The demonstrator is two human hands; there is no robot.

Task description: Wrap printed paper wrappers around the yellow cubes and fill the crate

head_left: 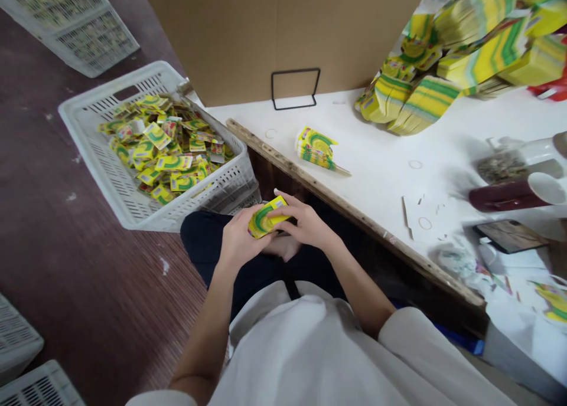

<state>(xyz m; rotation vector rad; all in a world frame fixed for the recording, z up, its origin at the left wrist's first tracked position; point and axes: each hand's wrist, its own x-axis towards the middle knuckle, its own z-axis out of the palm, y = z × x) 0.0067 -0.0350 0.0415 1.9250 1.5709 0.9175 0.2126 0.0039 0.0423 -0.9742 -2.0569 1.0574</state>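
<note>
Over my lap, both hands close round a small yellow and green printed carton (264, 217). My left hand (239, 241) grips it from the left and below, and my right hand (303, 222) has its fingers curled over the carton's right end. A small stack of the same flat cartons (315, 148) lies on the white table (381, 164) just beyond my hands.
A white plastic crate (110, 182) full of folded yellow cartons stands on the dark red floor to my left. Big piles of flat cartons (465, 58) sit at the table's far right. A black wire stand (295, 88), a maroon bottle (509, 195) and a phone (509, 235) are also on the table.
</note>
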